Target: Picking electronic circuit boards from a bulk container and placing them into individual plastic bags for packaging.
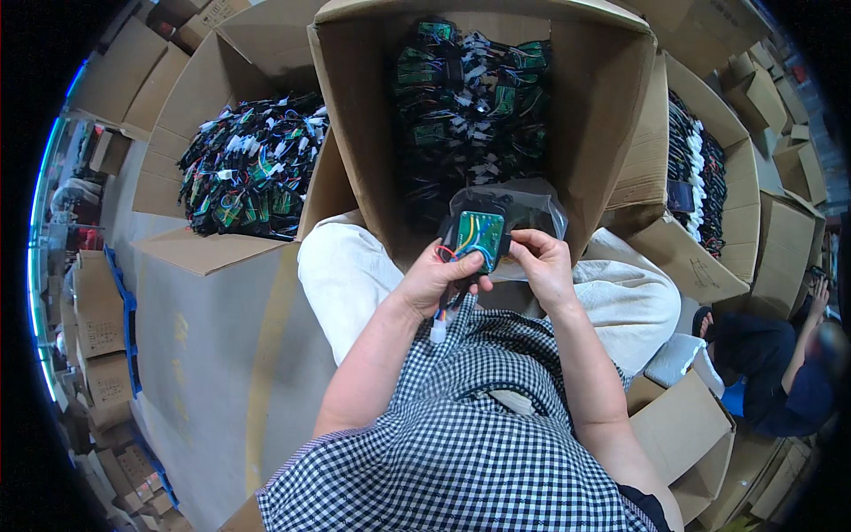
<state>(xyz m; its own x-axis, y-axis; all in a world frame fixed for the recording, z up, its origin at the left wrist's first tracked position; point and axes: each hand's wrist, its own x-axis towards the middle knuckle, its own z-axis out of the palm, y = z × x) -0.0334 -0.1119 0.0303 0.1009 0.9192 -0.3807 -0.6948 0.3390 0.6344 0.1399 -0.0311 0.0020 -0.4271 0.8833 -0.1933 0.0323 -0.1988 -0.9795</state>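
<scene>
In front of my lap, my left hand (436, 277) is closed around a green circuit board (480, 232) with a black edge, its thumb across the lower part. Yellow, blue and red wires cross the board, and a cable hangs below it to a white plug (438, 331). My right hand (544, 268) has thumb and forefinger pinched together at the board's right side; whatever lies between those fingertips is too small to make out. A clear plastic bag (548, 206) spreads behind both hands, at the mouth of the middle carton.
The tall middle carton (603, 97) holds stacked wired boards (474, 115). Another open carton (164, 168) with a heap of boards is at left, and one (740, 160) with bundled boards at right. A seated person (771, 355) is at far right. A yellow line (263, 381) marks the floor.
</scene>
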